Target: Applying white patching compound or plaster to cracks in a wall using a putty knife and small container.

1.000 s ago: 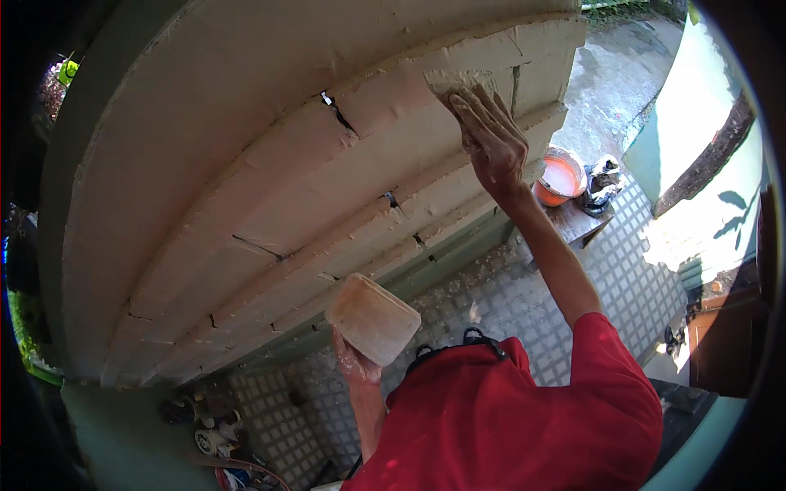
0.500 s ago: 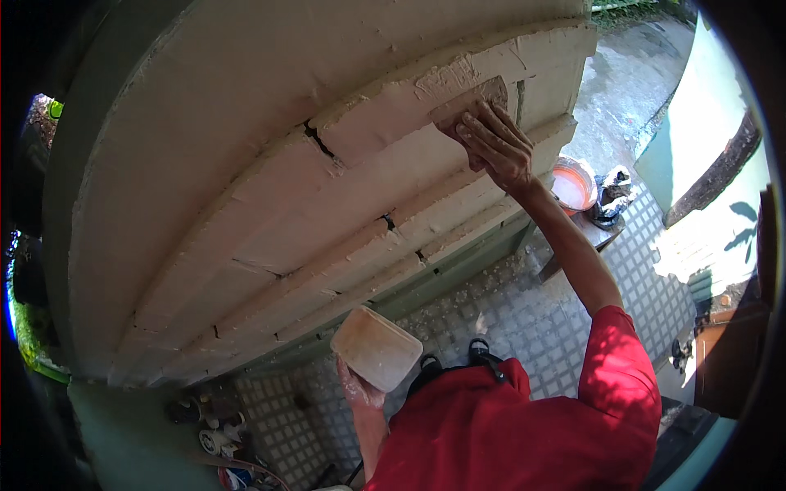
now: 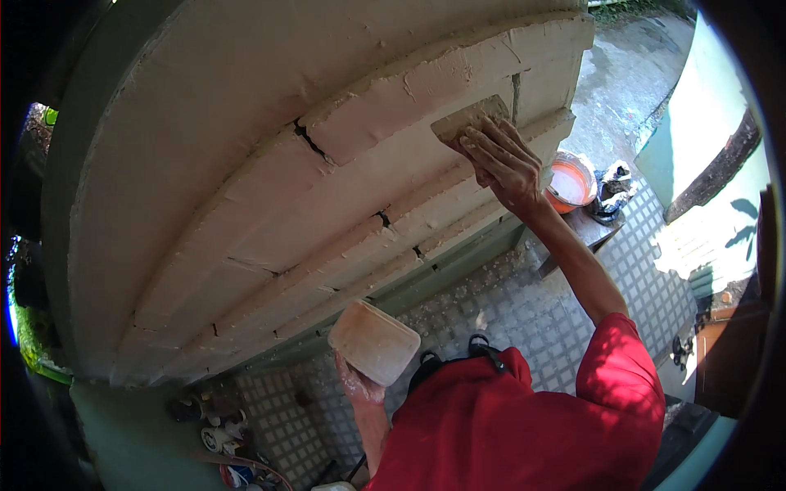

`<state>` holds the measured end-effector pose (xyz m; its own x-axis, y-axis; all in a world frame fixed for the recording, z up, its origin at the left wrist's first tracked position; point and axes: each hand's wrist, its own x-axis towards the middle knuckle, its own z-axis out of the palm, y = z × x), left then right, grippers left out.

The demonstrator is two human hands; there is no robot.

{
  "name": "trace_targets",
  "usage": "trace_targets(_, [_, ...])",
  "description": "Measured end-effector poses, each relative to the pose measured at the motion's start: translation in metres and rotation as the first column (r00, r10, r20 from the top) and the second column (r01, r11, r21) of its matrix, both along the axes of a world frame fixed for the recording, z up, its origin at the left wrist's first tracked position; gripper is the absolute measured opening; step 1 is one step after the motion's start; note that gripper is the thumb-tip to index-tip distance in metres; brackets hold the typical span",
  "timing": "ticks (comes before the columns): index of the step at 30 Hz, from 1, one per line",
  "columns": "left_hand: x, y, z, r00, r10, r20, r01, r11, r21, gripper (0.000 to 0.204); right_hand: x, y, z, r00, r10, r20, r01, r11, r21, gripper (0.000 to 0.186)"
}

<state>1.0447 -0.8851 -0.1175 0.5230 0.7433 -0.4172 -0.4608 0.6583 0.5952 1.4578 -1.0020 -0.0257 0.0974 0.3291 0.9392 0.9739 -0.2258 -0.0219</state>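
My right hand (image 3: 509, 168) is closed on a flat rectangular putty spreader (image 3: 463, 121), smeared with pale paste. Its blade lies at or very close to a stepped, curved panel (image 3: 385, 176) coated in cream-coloured putty; whether it touches cannot be made out. Fresh putty streaks run along the upper ledge (image 3: 409, 86) above the blade. A dark gap (image 3: 313, 142) breaks that ledge further left. Lower down, my left hand (image 3: 360, 383) holds a beige rectangular plastic tub (image 3: 375, 344) from below, its fingers partly hidden. Putty whitens that hand and wrist.
An orange bucket (image 3: 571, 182) with whitish contents stands on a small bench (image 3: 591, 229) at the right, beside a black-and-white plastic bag (image 3: 612, 192). Checkered tiles (image 3: 557, 327) cover the floor. Several cans and tools (image 3: 217, 440) lie at the lower left. A brown wooden cabinet (image 3: 731, 356) stands far right.
My right hand and the spreader have moved down, off the upper ledge onto the strip below it. The tub in my left hand has shifted slightly up and left.
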Motion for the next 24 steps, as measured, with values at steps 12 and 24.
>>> trace_targets(12, [0.018,-0.002,-0.001,0.997,-0.049,0.060,0.048,0.999,0.021,0.056,0.002,0.010,0.012,0.999,0.003,-0.051,-0.004,1.000,-0.016,0.047])
trace_targets(24, [0.015,-0.004,-0.008,0.998,-0.035,0.052,0.036,0.999,-0.020,0.055,-0.013,0.015,0.063,0.786,-0.019,-0.617,0.292,0.892,0.344,0.028])
